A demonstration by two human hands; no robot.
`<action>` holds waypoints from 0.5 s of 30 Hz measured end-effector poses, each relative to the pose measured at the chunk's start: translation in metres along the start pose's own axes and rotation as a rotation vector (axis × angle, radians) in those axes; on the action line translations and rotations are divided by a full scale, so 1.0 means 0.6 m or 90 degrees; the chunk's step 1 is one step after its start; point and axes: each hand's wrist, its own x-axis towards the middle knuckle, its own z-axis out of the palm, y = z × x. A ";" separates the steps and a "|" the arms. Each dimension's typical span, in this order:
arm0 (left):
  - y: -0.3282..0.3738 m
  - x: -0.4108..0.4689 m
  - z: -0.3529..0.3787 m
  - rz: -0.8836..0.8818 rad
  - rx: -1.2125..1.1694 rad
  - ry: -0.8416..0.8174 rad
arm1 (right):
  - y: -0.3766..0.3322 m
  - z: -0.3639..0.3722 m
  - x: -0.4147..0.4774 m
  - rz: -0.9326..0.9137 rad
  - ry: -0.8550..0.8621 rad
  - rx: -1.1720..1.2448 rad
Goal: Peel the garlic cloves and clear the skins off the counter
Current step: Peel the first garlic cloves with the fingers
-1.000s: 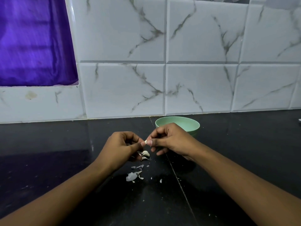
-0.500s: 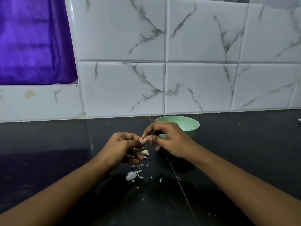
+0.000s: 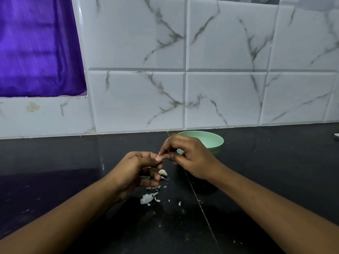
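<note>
**Me:** Where my thumbs meet, the garlic clove sits pinched; my left hand holds it between thumb and forefinger, and my right hand nips its end with curled fingers, just above the counter.

**You:** Is that one bare yet?

**Me:** I cannot tell; only a pale sliver shows between the fingertips; I judge it mid-peel.

**You:** And the others?

**Me:** Just below my left fingers, two pale cloves lie on the counter, touching each other; whether skinned or not, I cannot say; nearer to me lie the skins, one large flake with scraps and crumbs scattered around it.

**You:** The bowl?

**Me:** The green bowl stands behind my right hand, near the tiled wall; the part of its inside that shows holds nothing; so peeling looks partway done, and the clearing of skins is all left to do.
</note>
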 end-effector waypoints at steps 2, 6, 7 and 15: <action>0.000 0.001 -0.001 -0.004 -0.004 -0.005 | 0.004 -0.001 0.001 -0.038 0.003 -0.065; -0.001 0.001 -0.002 -0.016 -0.021 -0.037 | 0.002 -0.004 0.002 -0.053 -0.031 -0.142; -0.001 0.001 -0.002 -0.021 -0.028 -0.047 | 0.000 -0.005 0.002 -0.054 -0.042 -0.151; -0.002 0.004 -0.003 -0.006 -0.069 -0.032 | -0.008 0.002 0.001 0.058 0.005 0.003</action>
